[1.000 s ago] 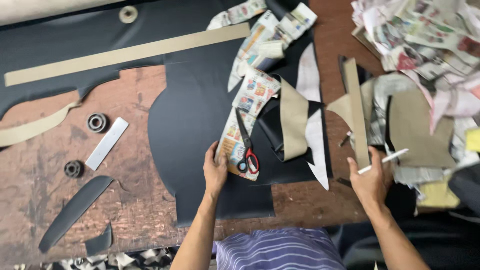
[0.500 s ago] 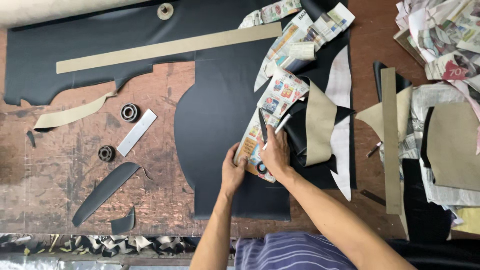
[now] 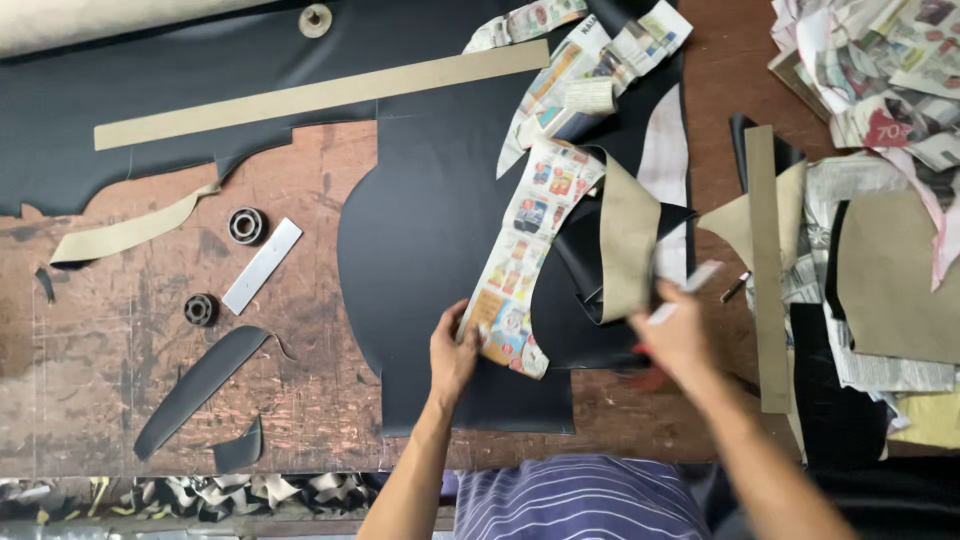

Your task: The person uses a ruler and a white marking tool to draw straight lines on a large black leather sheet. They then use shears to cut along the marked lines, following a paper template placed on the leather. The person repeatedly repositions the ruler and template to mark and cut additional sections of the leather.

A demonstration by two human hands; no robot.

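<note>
My left hand (image 3: 453,352) presses its fingertips on the lower end of a long curved newspaper pattern piece (image 3: 525,250), which lies on a black leather sheet (image 3: 425,220). To the right, my right hand (image 3: 676,338) is blurred. It is closed around red-handled scissors (image 3: 647,377) and also carries a white stick-like marker (image 3: 690,285). Only red bits of the scissors show under the hand. A curved tan card piece (image 3: 628,240) and folded black leather (image 3: 580,275) lie between the hands.
A long card strip (image 3: 320,95) lies across the black sheet at the top. Two metal bearings (image 3: 247,225), a flat metal bar (image 3: 262,265) and black offcuts (image 3: 200,380) sit left. An upright card strip (image 3: 765,270) and a newspaper pile (image 3: 880,80) are at the right.
My right hand reached over to the scissors on the newspaper piece, lifted them and swung back to the right. The left hand stayed on the pattern piece.
</note>
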